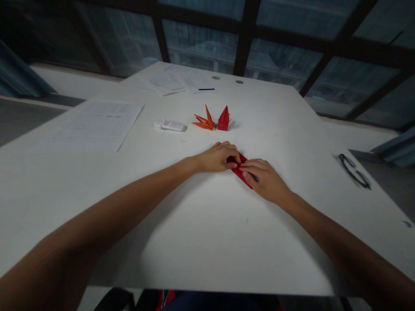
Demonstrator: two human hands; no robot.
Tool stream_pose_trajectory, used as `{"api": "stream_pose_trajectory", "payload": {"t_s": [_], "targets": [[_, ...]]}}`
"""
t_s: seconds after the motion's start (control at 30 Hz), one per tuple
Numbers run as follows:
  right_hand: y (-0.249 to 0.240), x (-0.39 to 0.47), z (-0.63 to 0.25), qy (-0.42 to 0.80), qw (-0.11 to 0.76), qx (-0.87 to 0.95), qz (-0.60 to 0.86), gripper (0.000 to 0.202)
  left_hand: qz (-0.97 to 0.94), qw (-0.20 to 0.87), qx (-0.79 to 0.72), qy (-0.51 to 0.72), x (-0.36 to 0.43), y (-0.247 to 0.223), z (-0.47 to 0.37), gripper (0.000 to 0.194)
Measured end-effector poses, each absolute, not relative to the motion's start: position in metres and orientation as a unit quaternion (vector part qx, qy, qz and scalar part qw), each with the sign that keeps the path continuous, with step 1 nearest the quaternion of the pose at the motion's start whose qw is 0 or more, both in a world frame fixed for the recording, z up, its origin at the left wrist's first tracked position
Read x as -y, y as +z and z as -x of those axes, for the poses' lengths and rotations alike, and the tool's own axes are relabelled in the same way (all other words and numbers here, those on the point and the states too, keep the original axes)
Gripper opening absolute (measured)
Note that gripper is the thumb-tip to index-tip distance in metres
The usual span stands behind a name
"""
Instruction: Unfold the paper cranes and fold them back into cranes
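Note:
A folded piece of red paper (pixel 241 173) lies on the white table between my hands, partly covered by my fingers. My left hand (pixel 220 156) grips its upper left part, with thumb and fingertips closed on the edge. From the right, my right hand (pixel 264 178) presses its fingers together on the same paper near the middle. Beyond the hands stand two folded paper pieces: an orange one (pixel 206 122) with several pointed spikes, and a red one (pixel 223 119) with a pointed top.
A white tube-like item with printing (pixel 170 125) lies left of the folded pieces. Printed sheets (pixel 94 125) cover the table's left side, with more papers (pixel 175 80) and two coin-like discs at the back. Black-framed glasses (pixel 355 172) rest near the right edge.

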State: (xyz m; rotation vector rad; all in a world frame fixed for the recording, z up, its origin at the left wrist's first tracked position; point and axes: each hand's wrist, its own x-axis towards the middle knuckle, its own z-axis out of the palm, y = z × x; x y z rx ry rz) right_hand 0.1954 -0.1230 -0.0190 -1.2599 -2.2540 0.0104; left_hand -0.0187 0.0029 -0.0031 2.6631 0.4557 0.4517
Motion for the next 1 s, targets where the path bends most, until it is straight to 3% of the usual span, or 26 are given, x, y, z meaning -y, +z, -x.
{"api": "stream_pose_trajectory", "payload": {"t_s": [0.43, 0.63, 0.8, 1.0], "targets": [[-0.019, 0.123, -0.198, 0.000, 0.298, 0.801, 0.520, 0.021, -0.943, 0.280, -0.105, 0.143, -0.017, 0.002, 0.021, 0.032], [-0.020, 0.119, -0.200, 0.013, 0.305, 0.781, 0.545, 0.018, -0.949, 0.242, -0.150, 0.139, -0.010, 0.000, 0.019, 0.018], [-0.020, 0.119, -0.201, 0.017, 0.297, 0.782, 0.548, 0.011, -0.947, 0.217, -0.173, 0.160, -0.005, -0.003, 0.017, 0.023], [-0.016, 0.122, -0.199, 0.000, 0.330, 0.760, 0.560, 0.025, -0.945, 0.222, -0.142, 0.192, -0.006, -0.004, 0.017, 0.024]]}}
